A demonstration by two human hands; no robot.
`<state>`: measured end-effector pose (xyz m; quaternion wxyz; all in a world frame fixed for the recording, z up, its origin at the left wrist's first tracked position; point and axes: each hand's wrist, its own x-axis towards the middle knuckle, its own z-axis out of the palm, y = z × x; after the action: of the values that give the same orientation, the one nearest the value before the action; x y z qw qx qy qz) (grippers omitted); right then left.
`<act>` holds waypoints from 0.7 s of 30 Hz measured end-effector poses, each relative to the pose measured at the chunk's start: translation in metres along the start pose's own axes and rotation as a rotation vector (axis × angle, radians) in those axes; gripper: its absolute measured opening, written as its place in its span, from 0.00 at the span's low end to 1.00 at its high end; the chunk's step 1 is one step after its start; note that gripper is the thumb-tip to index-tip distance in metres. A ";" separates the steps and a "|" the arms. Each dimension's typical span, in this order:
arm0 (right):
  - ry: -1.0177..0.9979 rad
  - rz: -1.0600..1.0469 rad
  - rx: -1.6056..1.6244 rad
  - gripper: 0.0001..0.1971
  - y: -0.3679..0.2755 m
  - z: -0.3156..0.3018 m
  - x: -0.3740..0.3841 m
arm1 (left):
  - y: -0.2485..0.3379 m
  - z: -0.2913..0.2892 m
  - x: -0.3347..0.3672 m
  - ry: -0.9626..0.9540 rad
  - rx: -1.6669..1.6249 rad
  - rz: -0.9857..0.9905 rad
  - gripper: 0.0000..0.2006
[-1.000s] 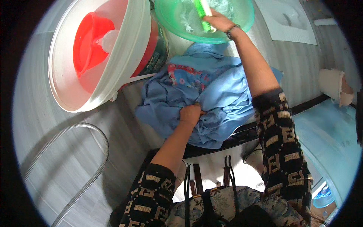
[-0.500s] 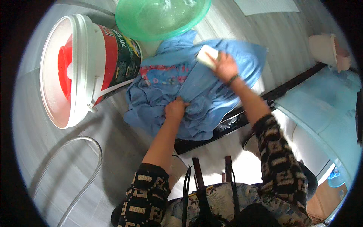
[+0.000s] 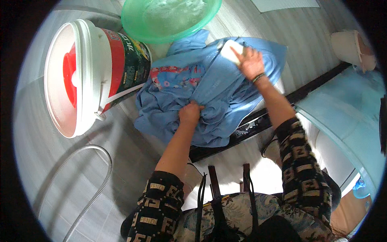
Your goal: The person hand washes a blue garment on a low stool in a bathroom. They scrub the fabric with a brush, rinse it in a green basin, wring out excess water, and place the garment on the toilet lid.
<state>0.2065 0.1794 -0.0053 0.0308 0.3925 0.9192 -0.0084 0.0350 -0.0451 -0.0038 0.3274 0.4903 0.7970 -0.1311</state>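
A wet-looking blue garment (image 3: 217, 92) with a red, pink and blue printed panel lies spread and wrinkled on the grey floor. My left hand (image 3: 190, 113) is closed on a fold of it near its middle. Toward the garment's far right part, my right hand (image 3: 252, 63) grips a white rectangular block (image 3: 231, 51) with rounded corners. The block rests against the cloth; whether it is a brush or a bar of soap I cannot tell. My right fingers lie along its right side.
Beyond the garment stands a green basin (image 3: 169, 40) with sudsy water. To the left, a white bucket (image 3: 90, 76) lies on its side with something red inside. A metal hose (image 3: 107, 161) curves at lower left. A dark threshold (image 3: 262, 123) and glass panel (image 3: 338, 109) run along the right.
My right hand has slid the white block a little farther away and to the right over the cloth. My left hand keeps its hold on the fold.
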 end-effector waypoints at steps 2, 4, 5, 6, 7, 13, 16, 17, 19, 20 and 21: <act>-0.020 0.286 -0.159 0.28 0.033 0.003 0.023 | 0.005 -0.008 0.001 -0.016 -0.019 0.040 0.19; -0.032 0.502 -0.104 0.27 0.039 -0.003 0.039 | 0.004 -0.009 0.003 -0.002 -0.029 0.041 0.19; -0.045 0.543 -0.065 0.27 0.031 -0.003 0.037 | 0.002 -0.003 0.006 0.014 -0.024 0.032 0.19; -0.061 0.395 -0.007 0.25 0.001 -0.011 0.029 | -0.001 0.004 0.006 0.016 -0.019 0.017 0.19; 0.043 0.226 -0.085 0.23 -0.029 0.008 0.011 | 0.000 0.005 0.006 0.036 -0.005 0.040 0.19; -0.291 -0.051 0.139 0.22 -0.054 0.029 -0.027 | -0.003 0.006 -0.004 0.089 0.005 0.094 0.18; -0.127 0.338 -0.103 0.25 0.046 -0.003 0.023 | 0.001 -0.003 0.002 0.040 0.007 0.053 0.21; -0.048 0.539 -0.099 0.26 0.084 0.019 0.027 | 0.009 -0.004 0.004 0.021 0.001 0.086 0.21; -0.113 0.676 0.044 0.26 0.084 -0.007 0.035 | 0.000 0.000 0.003 -0.010 -0.016 0.086 0.22; -0.157 0.567 0.050 0.26 0.059 -0.012 0.033 | -0.004 0.002 0.004 -0.004 -0.008 0.078 0.22; -0.201 0.462 0.050 0.26 0.029 -0.018 0.025 | -0.005 0.006 0.005 0.001 -0.001 0.075 0.22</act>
<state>0.2097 0.2182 0.0116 0.1135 0.5900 0.7969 -0.0630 0.0311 -0.0473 -0.0119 0.3320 0.5198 0.7782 -0.1182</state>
